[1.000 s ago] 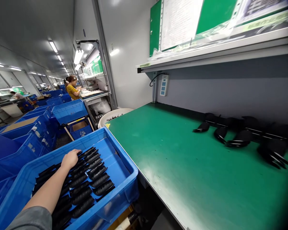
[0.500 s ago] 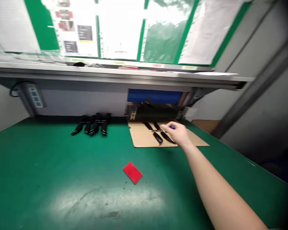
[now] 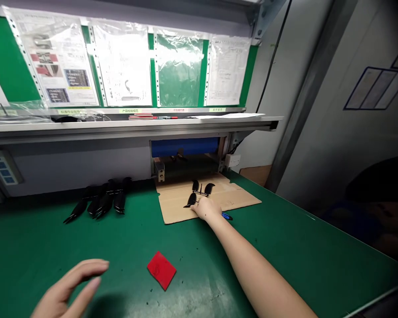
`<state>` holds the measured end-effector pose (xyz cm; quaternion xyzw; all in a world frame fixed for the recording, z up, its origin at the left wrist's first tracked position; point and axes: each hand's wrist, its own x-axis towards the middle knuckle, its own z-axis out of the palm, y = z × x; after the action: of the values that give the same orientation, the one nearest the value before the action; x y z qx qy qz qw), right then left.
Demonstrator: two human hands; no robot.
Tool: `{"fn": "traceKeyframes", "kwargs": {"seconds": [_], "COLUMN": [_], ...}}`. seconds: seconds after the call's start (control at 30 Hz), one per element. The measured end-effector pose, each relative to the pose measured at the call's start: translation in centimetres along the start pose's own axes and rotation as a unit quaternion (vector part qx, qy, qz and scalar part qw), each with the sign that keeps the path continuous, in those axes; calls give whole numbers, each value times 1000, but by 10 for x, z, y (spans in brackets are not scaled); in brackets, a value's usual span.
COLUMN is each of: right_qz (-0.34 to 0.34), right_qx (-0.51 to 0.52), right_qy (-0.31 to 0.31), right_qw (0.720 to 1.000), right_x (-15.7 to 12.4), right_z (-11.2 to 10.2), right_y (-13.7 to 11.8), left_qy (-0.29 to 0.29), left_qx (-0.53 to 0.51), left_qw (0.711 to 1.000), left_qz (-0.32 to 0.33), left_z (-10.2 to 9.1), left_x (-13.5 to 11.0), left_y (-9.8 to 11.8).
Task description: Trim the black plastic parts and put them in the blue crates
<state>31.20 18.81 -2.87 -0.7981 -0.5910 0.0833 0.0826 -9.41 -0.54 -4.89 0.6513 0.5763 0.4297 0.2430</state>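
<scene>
My right hand (image 3: pixel 206 208) reaches across the green bench (image 3: pixel 285 247) onto a cardboard sheet (image 3: pixel 240 197). Its fingers are closed on a black plastic part (image 3: pixel 199 191), a cluster of curved blades on a thin runner. A blue-tipped tool (image 3: pixel 227 216) pokes out from under the palm. My left hand (image 3: pixel 69 287) hovers low over the bench at the bottom left, fingers stretched out and holding nothing. A red square piece (image 3: pixel 161 269) lies on the bench between the two hands.
A pile of similar black parts (image 3: pixel 99 201) lies at the back left. Behind the cardboard sits a blue roller unit (image 3: pixel 185 146) under a shelf (image 3: pixel 135 126). Papers in sleeves (image 3: pixel 119 66) hang above. A power strip (image 3: pixel 1 165) is on the left wall.
My view swung from the blue crate on the left to the bench. My right hand reached the cardboard and closed on the black part. My left hand left the crate and now hovers over the bench.
</scene>
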Motion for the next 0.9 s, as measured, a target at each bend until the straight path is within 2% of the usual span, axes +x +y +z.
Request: {"fn": "traceKeyframes", "kwargs": {"seconds": [0.07, 0.13, 0.23, 0.4, 0.5, 0.57, 0.63, 0.7, 0.77, 0.8, 0.9], "right_qz": [-8, -8, 5, -6, -47, -108, -198, -291, -400, -463, -640], "right_qx": [-6, -14, -31, -61, -69, -65, -57, -49, -35, -22, 17], "right_qy": [22, 42, 44, 64, 130, 192, 248, 279, 302, 317, 353], "right_qw": [1000, 999, 999, 996, 988, 973, 947, 914, 865, 827, 682], "right_x": [-3, -5, -5, -8, -19, -32, -49, -70, -95, -108, -143], "right_z": [-2, -5, -7, -9, -23, -35, -44, -44, -36, -31, -16], "right_y": [7, 19, 35, 38, 29, 19, 7, -8, -25, -34, -57], "left_qy": [-72, -95, -128, -148, -167, -172, -168, -158, -146, -139, -89], "left_qx": [-51, -116, -185, -267, -283, -324, -400, -466, -498, -506, -512], "left_qw": [996, 988, 973, 945, 924, 892, 842, 798, 775, 770, 775], "left_qz": [-13, -21, -50, -118, -195, -264, -320, -348, -360, -363, -359], "left_z": [36, 66, 91, 94, 89, 82, 75, 67, 62, 61, 64], "left_x": [4, 13, 25, 35, 40, 44, 49, 55, 61, 64, 68], "left_y": [38, 69, 92, 87, 80, 79, 79, 78, 74, 71, 56]}}
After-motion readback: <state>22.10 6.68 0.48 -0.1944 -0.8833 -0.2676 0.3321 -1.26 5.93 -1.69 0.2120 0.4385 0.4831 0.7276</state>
